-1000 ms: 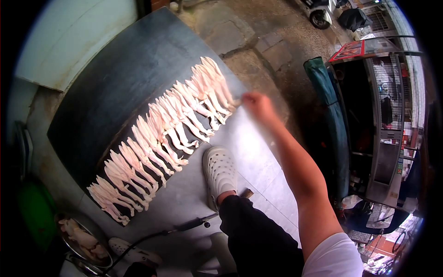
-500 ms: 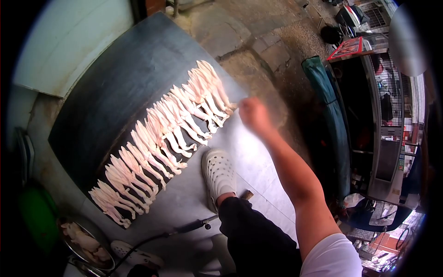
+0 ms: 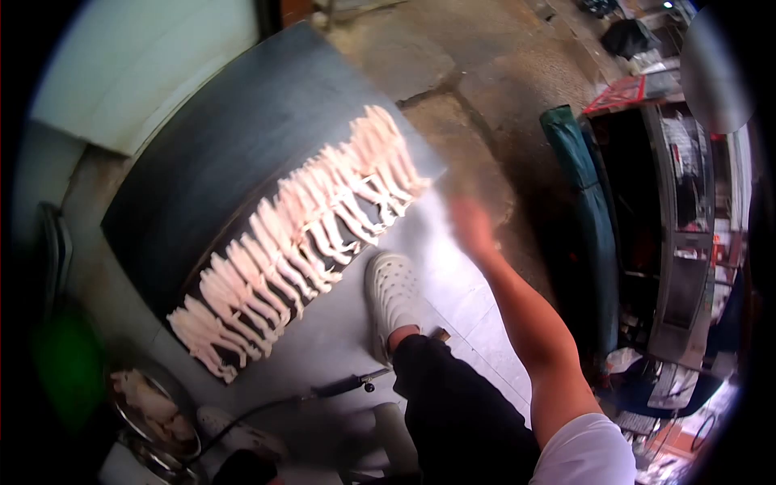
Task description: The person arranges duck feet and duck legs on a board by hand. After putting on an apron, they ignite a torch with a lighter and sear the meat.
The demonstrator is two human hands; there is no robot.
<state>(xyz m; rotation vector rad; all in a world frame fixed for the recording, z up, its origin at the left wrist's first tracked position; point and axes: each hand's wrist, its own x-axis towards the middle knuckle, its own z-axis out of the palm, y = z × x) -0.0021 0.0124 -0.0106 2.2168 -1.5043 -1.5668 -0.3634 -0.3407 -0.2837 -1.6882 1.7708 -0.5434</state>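
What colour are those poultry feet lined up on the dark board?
The poultry feet are pale cream with a pinkish tinge; the head view shows them.

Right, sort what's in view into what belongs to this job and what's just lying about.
Likely part of the job:
right hand
bird feet
dark board
metal bowl of pale pieces
perhaps the hose with a black handle

Likely just lying about:
rolled green cover
black bag

Laid closely side by side along the edge of a flat dark-grey board (image 3: 234, 137): slender, pinkish-white poultry feet (image 3: 293, 217).
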